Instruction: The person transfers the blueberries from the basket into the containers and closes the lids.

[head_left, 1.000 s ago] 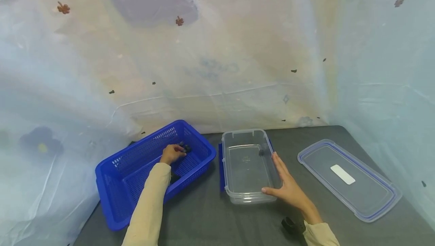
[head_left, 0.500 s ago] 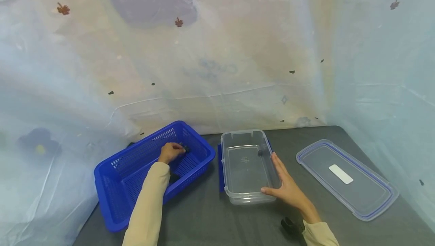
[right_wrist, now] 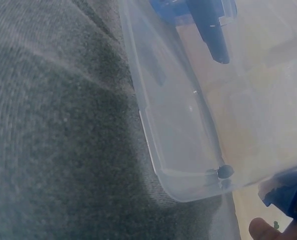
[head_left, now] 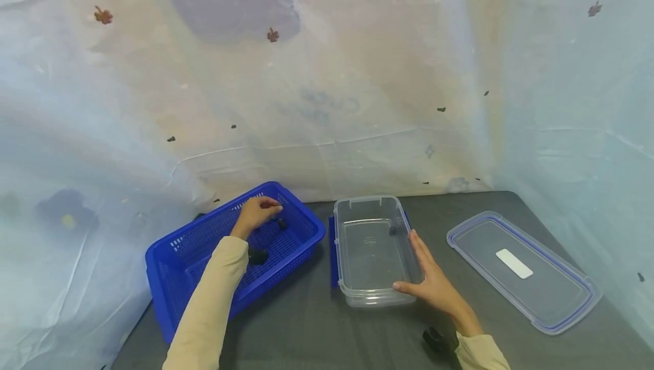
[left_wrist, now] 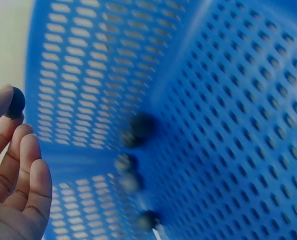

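My left hand (head_left: pixel 255 214) is above the far side of the blue plastic basket (head_left: pixel 166 279). In the left wrist view, its thumb and index finger pinch a small dark ball (left_wrist: pixel 17 102), while the other fingers curl loosely. Several similar dark balls (left_wrist: pixel 131 181) lie in the basket's corner below. To the right, my right hand (head_left: pixel 434 282) rests against a clear plastic container (head_left: pixel 370 256), thumb at the near rim and straight fingers along the right side. One dark ball (right_wrist: pixel 225 172) is inside the container, near its far right corner in the head view.
A clear lid (head_left: pixel 549 287) with a blue seal and a white label lies on the dark table (head_left: pixel 306 336) at the right. Blue clips (head_left: pixel 334 251) hang at the container's sides. A patterned sheet (head_left: pixel 327 103) surrounds the table's back and sides.
My left hand has risen from the basket's bottom, up and slightly away, with a dark ball between its fingertips. My right hand has stayed on the container.
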`<action>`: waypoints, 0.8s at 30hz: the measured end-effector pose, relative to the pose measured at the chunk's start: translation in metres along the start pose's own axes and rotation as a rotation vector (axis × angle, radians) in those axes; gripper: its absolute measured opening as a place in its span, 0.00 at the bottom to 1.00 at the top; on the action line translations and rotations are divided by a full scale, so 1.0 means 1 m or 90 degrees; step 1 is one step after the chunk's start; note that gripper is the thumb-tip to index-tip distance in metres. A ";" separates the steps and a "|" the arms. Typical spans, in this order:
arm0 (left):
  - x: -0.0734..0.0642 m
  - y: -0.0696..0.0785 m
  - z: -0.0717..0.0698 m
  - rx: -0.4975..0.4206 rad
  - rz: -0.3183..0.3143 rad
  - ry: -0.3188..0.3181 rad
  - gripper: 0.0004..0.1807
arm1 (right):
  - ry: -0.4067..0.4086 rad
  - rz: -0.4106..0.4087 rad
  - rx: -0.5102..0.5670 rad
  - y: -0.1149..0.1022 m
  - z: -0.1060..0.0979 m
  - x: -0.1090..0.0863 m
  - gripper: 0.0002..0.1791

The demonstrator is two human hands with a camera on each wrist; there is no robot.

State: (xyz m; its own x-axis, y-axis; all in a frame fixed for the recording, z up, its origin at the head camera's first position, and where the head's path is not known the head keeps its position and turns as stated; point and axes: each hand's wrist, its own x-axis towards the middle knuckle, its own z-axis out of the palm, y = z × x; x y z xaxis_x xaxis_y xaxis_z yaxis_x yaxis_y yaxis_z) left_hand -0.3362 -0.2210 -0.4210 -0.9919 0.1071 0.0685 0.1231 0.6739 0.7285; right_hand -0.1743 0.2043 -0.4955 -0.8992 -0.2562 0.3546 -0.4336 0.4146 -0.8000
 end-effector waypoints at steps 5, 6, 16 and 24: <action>-0.004 0.016 -0.002 -0.018 0.022 0.005 0.18 | -0.004 -0.002 0.000 0.000 0.002 0.000 0.64; -0.004 0.020 -0.001 -0.026 0.026 0.006 0.18 | -0.004 -0.002 0.001 0.000 0.002 0.000 0.64; -0.011 0.067 0.009 -0.087 0.078 0.006 0.16 | -0.006 0.000 0.008 0.001 0.002 0.000 0.64; -0.008 0.100 0.041 -0.163 0.124 0.010 0.14 | -0.006 0.006 0.008 0.002 0.002 0.000 0.64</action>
State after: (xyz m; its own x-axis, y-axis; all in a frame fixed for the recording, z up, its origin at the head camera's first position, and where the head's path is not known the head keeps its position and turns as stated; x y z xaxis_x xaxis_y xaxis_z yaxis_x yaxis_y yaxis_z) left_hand -0.3149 -0.1250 -0.3765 -0.9513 0.2029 0.2321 0.3000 0.4360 0.8485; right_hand -0.1751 0.2036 -0.4977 -0.9031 -0.2596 0.3422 -0.4236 0.4070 -0.8093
